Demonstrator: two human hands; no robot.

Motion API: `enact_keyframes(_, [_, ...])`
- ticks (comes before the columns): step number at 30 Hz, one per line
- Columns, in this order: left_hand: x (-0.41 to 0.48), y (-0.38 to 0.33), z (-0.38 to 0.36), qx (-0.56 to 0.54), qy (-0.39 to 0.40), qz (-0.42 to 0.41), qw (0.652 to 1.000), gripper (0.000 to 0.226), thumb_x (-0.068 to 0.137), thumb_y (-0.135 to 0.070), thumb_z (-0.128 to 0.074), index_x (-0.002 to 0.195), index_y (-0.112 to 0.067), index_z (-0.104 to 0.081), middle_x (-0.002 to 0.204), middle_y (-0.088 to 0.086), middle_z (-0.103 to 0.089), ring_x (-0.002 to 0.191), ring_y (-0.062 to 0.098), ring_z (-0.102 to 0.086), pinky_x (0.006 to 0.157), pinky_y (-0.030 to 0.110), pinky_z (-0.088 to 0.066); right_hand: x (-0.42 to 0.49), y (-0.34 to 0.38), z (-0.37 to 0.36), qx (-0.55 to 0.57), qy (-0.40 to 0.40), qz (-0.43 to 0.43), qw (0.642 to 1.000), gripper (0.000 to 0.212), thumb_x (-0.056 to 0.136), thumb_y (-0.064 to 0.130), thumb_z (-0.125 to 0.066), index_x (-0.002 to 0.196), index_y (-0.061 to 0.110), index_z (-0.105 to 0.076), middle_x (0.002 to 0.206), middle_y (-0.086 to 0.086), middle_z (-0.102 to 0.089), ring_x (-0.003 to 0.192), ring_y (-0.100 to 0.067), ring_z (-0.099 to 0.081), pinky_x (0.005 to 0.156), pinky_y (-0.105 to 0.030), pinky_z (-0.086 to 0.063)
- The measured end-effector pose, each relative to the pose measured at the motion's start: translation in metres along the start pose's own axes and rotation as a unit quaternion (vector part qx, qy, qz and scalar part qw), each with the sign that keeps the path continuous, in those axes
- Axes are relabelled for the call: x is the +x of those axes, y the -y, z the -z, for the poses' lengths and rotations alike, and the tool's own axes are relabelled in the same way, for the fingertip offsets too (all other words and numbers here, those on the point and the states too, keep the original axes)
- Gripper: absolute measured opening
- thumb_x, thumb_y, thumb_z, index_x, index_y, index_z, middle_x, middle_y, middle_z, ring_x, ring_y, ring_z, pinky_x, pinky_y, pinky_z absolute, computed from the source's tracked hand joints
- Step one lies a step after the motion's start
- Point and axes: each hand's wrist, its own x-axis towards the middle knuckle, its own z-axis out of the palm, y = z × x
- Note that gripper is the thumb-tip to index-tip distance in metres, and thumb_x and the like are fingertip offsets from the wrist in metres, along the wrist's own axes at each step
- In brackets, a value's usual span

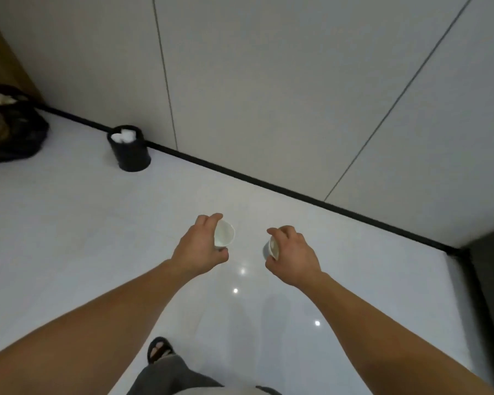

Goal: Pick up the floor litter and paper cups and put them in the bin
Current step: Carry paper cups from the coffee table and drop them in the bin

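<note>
My left hand (200,243) grips a white paper cup (224,233), its open mouth tilted toward the right. My right hand (293,253) grips a second white paper cup (270,248), mostly hidden behind the fingers. Both hands hang side by side above the pale glossy floor in the middle of the view. A small round black bin (133,156) stands on the floor by the wall at the far left, with white crumpled paper (123,136) showing in its top.
A black bag (15,129) full of rubbish lies at the far left. A black skirting strip (268,185) runs along the grey panelled wall. A dark cabinet edge (491,269) stands at the right. My sandalled foot (159,349) is on the floor below.
</note>
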Motion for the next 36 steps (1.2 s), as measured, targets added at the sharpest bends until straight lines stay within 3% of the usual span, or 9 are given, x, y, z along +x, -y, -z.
enact_keyframes(5, [0.027, 0.094, 0.065, -0.031, -0.069, 0.094, 0.993, 0.082, 0.073, -0.033, -0.072, 0.142, -0.027, -0.03, 0.135, -0.001, -0.036, 0.11, 0.023, -0.051, 0.084, 0.033, -0.048, 0.099, 0.098, -0.014, -0.025, 0.029, 0.094, 0.995, 0.067, 0.083, 0.034, -0.062, 0.145, 0.03, -0.035, 0.141, 0.002, -0.035, 0.121, -0.022, -0.042, 0.09, -0.033, -0.048])
enact_keyframes(13, [0.089, 0.21, 0.182, -0.019, -0.111, 0.159, 0.981, 0.083, 0.074, -0.033, -0.073, 0.143, -0.027, -0.028, 0.138, 0.0, -0.033, 0.116, 0.025, -0.048, 0.093, 0.037, -0.048, 0.226, 0.237, -0.034, -0.021, 0.045, 0.157, 0.986, 0.067, 0.085, 0.036, -0.06, 0.146, 0.03, -0.033, 0.141, 0.002, -0.035, 0.12, -0.021, -0.043, 0.088, -0.032, -0.049])
enact_keyframes(36, [0.403, 0.366, 0.339, -0.032, -0.177, 0.252, 0.951, 0.083, 0.076, -0.032, -0.074, 0.145, -0.025, -0.027, 0.138, -0.001, -0.032, 0.119, 0.022, -0.046, 0.098, 0.034, -0.047, 0.649, 0.432, -0.031, -0.037, 0.1, 0.294, 0.95, 0.07, 0.084, 0.038, -0.062, 0.146, 0.029, -0.031, 0.143, 0.002, -0.034, 0.123, -0.021, -0.042, 0.095, -0.031, -0.045])
